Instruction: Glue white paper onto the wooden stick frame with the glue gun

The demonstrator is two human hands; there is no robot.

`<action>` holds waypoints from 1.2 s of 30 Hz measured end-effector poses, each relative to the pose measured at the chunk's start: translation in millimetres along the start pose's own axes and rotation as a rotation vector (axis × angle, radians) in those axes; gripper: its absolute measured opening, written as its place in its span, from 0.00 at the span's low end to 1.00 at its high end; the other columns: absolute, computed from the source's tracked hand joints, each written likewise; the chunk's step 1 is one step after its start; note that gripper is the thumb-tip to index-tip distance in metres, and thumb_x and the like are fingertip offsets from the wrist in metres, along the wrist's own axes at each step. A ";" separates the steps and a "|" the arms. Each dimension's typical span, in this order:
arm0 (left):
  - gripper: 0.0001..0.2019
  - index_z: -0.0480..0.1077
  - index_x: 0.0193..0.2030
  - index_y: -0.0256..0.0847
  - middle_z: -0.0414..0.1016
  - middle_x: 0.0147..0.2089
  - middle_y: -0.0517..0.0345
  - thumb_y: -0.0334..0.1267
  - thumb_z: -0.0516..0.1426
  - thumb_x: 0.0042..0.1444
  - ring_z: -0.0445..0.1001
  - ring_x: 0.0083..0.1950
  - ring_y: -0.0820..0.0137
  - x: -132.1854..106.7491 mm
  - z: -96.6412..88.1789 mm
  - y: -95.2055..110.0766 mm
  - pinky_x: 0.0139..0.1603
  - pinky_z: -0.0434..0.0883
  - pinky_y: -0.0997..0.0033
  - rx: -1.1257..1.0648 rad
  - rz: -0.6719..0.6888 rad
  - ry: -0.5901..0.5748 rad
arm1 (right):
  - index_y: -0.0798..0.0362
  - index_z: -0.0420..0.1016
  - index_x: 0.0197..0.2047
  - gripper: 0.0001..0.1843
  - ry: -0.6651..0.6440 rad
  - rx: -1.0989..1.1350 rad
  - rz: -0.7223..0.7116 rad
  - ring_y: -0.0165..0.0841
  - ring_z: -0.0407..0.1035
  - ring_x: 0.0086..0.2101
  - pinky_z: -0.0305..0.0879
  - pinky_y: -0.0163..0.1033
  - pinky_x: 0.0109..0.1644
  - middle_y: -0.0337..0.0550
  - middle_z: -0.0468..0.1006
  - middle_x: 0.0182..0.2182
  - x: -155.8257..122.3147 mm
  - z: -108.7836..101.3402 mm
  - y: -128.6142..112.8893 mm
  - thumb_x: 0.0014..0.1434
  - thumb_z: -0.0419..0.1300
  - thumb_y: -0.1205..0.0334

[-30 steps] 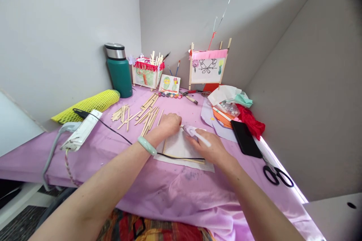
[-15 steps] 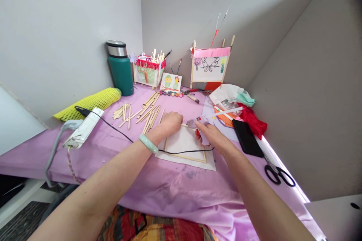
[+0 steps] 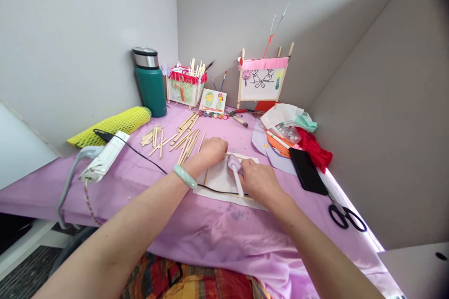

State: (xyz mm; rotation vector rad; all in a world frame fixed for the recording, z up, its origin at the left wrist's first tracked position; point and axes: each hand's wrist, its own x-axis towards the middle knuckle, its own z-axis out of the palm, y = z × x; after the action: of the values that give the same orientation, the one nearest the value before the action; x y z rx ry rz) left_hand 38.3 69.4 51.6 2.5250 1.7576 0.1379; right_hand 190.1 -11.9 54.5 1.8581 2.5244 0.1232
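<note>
A square frame of wooden sticks lies on a white paper sheet point(image 3: 224, 178) on the purple cloth. My left hand point(image 3: 210, 150), with a pale green bangle on the wrist, has its fingers curled and presses down on the frame's far left corner. My right hand point(image 3: 258, 180) is closed around a lilac glue gun point(image 3: 235, 168) with a white stick at its back, the nozzle pointing at the frame's far edge. Its black cord point(image 3: 150, 161) runs left across the cloth.
Loose wooden sticks point(image 3: 180, 138) lie behind the frame. A white power strip point(image 3: 103, 158) and yellow foam net point(image 3: 112, 126) sit at left. A green flask point(image 3: 150, 81), two paper lanterns point(image 3: 261, 81), a black phone point(image 3: 305, 168), red cloth point(image 3: 314, 149) and scissors point(image 3: 345, 217) stand around.
My right hand drew the glue gun back from the far right corner toward the middle of the frame and now covers more of the paper. My left hand has stayed on the corner.
</note>
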 end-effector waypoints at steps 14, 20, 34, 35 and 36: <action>0.12 0.76 0.41 0.39 0.78 0.44 0.48 0.28 0.54 0.54 0.75 0.48 0.63 1.1 0.1 0.5 0.48 0.69 0.67 0.009 -0.006 -0.002 | 0.59 0.69 0.47 0.18 -0.025 -0.134 -0.026 0.44 0.73 0.40 0.67 0.43 0.37 0.55 0.74 0.42 3.9 5.4 -6.7 0.63 0.52 0.52; 0.12 0.76 0.41 0.40 0.78 0.44 0.48 0.28 0.53 0.53 0.75 0.48 0.63 1.8 3.0 -1.1 0.48 0.69 0.66 0.007 -0.002 0.000 | 0.61 0.69 0.46 0.19 -0.025 -0.139 0.023 0.43 0.74 0.37 0.67 0.42 0.36 0.58 0.75 0.40 6.1 6.7 -6.6 0.64 0.51 0.52; 0.12 0.76 0.41 0.40 0.78 0.44 0.49 0.28 0.54 0.53 0.75 0.48 0.64 0.9 -0.3 -0.3 0.48 0.69 0.68 0.005 -0.003 -0.014 | 0.62 0.70 0.44 0.18 0.003 -0.151 0.060 0.44 0.75 0.36 0.68 0.43 0.33 0.58 0.75 0.38 3.8 9.1 -11.6 0.63 0.53 0.53; 0.12 0.76 0.41 0.40 0.78 0.44 0.49 0.28 0.54 0.53 0.75 0.48 0.64 0.9 0.0 -0.4 0.48 0.69 0.68 0.004 -0.005 -0.012 | 0.62 0.70 0.44 0.18 0.004 -0.150 0.057 0.44 0.75 0.36 0.68 0.43 0.33 0.57 0.75 0.38 2.5 7.9 -11.6 0.63 0.53 0.53; 0.12 0.76 0.41 0.40 0.78 0.43 0.48 0.28 0.54 0.53 0.75 0.48 0.64 0.8 0.6 -0.6 0.48 0.69 0.68 0.003 -0.005 -0.010 | 0.61 0.70 0.44 0.18 0.006 -0.150 0.055 0.44 0.75 0.36 0.68 0.43 0.33 0.56 0.75 0.38 0.9 6.6 -11.7 0.63 0.53 0.53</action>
State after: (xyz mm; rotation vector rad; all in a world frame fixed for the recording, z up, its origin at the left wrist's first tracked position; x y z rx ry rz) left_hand 38.1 70.4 51.1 2.5186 1.7623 0.1224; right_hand 179.0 -14.1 47.2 1.8726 2.3943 0.3089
